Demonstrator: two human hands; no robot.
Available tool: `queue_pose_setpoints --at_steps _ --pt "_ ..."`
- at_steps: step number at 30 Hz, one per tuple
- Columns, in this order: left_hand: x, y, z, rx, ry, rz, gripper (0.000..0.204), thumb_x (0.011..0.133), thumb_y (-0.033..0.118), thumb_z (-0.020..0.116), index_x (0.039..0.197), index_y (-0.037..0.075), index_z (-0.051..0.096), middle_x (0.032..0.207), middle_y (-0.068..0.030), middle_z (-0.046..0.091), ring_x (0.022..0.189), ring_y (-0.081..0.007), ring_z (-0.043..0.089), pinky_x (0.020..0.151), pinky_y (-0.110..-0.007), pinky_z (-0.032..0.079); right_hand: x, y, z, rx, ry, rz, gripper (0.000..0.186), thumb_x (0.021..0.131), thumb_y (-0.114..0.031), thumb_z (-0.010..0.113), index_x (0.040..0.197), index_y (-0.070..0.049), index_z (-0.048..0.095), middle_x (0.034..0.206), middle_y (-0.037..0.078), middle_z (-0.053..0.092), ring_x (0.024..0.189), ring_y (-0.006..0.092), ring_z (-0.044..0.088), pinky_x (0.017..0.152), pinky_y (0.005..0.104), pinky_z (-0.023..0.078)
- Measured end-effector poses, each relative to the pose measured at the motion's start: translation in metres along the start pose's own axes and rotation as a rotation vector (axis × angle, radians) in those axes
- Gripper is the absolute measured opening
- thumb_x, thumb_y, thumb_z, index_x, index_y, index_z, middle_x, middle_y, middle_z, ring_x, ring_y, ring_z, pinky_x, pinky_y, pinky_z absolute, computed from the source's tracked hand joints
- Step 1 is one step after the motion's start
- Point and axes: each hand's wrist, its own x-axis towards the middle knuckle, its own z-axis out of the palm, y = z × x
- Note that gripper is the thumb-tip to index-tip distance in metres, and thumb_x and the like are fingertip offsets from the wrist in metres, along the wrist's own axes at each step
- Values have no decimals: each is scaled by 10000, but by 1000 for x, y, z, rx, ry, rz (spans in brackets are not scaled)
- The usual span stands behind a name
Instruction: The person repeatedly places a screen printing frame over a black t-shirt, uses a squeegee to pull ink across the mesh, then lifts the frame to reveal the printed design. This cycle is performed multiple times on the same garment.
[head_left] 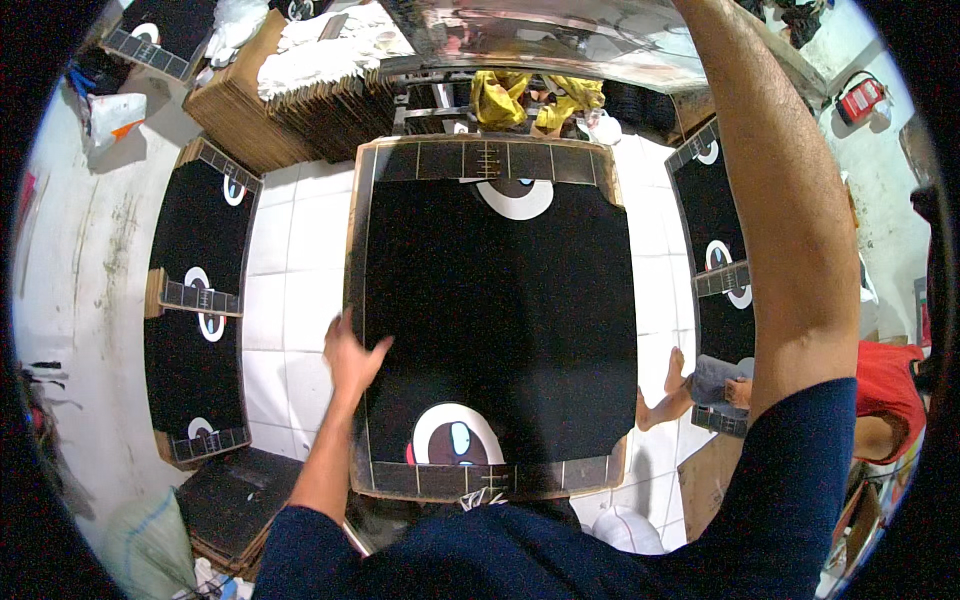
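A black fabric panel [510, 320] lies flat on a large board in front of me. It carries a cartoon-eye print [520, 205] at the far end and another eye print [428, 430] at the near end. Dark strips with light dividing marks, like the far strip [430, 160], run along both ends. At the board's left edge is my left hand [355, 355], thumb spread from the fingers and nothing visible in it. My right arm [790, 200] reaches up past the top edge of the picture, so its hand is out of sight.
Similar boards with black panels stand left [195, 370] and right [725, 320]. A shiny metal surface [560, 40] hangs over the far side. Stacked cardboard [240, 110] and yellow bags [500, 95] sit beyond. A person in a red top [885, 390] is close at right, bare feet near the board.
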Motion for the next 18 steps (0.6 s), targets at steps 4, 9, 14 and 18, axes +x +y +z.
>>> queue_pose_setpoints --at_steps 4,9,14,18 --pt "129 126 47 -127 35 338 1026 766 464 884 1595 148 369 1606 -298 324 1483 -480 316 1147 -656 337 12 1 2 15 15 -49 510 880 -270 723 1371 -155 653 1353 175 665 1279 356 613 1073 443 489" --pt "256 266 115 41 -213 257 1079 764 621 833 1638 326 274 1713 -214 84 1561 -496 104 1090 -854 203 25 7 0 64 -15 -80 501 870 -193 650 1370 -172 666 1388 146 650 1302 330 607 1096 424 486" --pt "294 307 158 124 -348 195 1096 762 764 732 1646 325 257 1724 -219 -11 1556 -538 -37 1050 -905 121 43 6 15 -26 122 -122 465 875 -204 654 1338 -197 694 1391 116 658 1310 304 608 1089 454 485" --pt "288 303 178 189 -358 172 1167 714 917 613 1653 331 242 1718 -261 -47 1539 -579 -58 1009 -929 56 68 11 23 -52 86 -71 417 878 -234 654 1288 -200 723 1308 139 702 1209 318 670 1006 459 536"
